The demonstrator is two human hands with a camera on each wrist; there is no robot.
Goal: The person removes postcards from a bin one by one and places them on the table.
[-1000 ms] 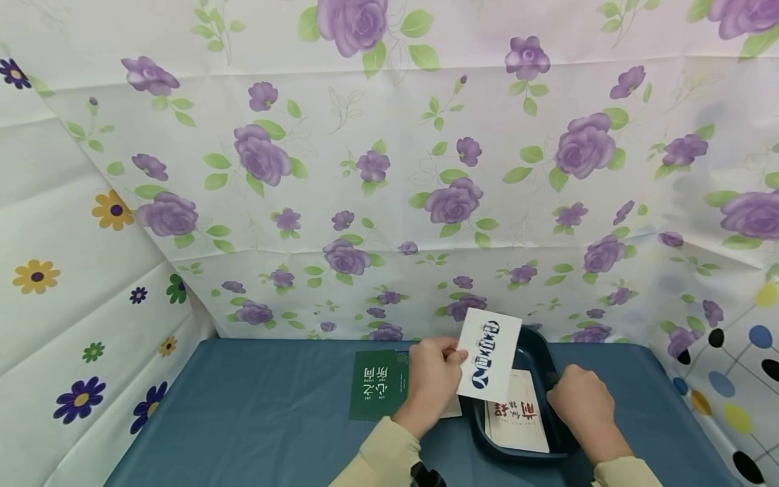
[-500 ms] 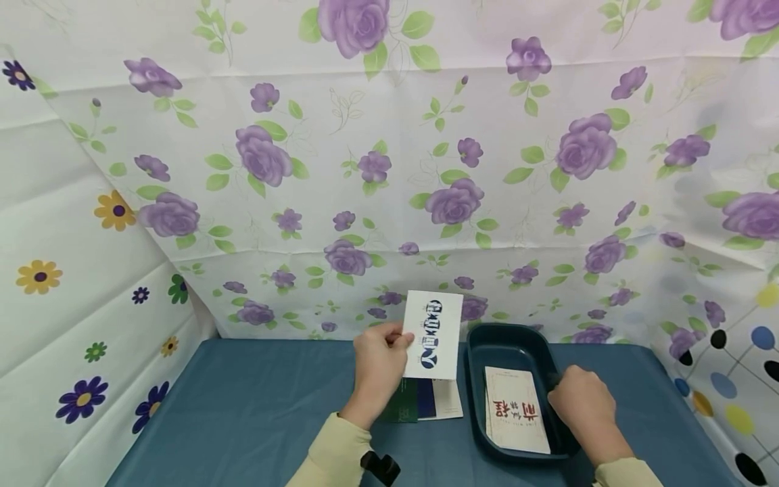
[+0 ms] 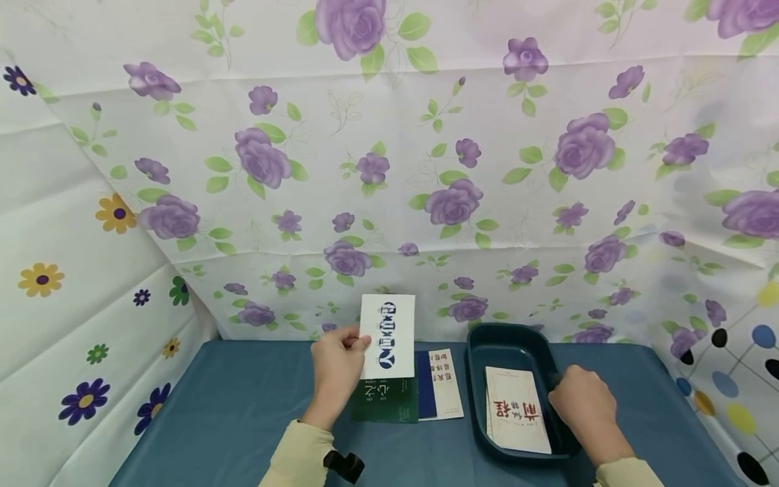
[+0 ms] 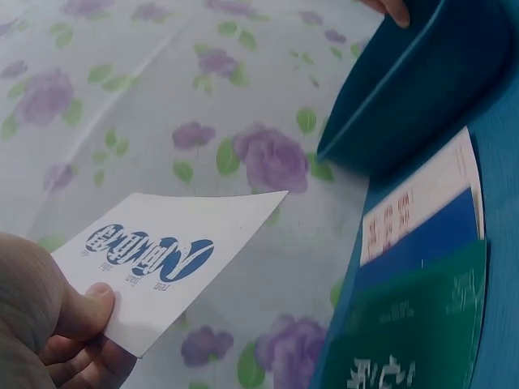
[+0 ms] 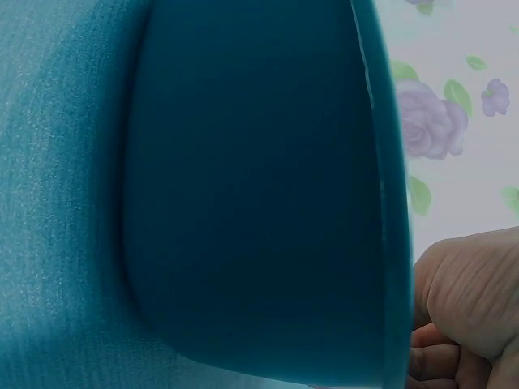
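Note:
My left hand pinches a white card with blue lettering by its left edge, thumb on the printed face. The card is held up and overlaps a green card lying on the table. In the left wrist view the thumb presses on a corner of the card. My right hand grips the right rim of a dark teal tray, its fingertips partly hidden behind the wall. Inside the tray lies a cream card with red characters, on top of another whose edge shows.
Beside the green card a blue card and a cream card lie overlapping, left of the tray. A blue cloth covers the table. Flowered sheeting hangs behind and at the left.
My left hand has carried the white card left, away from above the tray to over the green card. The right hand stays at the tray's rim.

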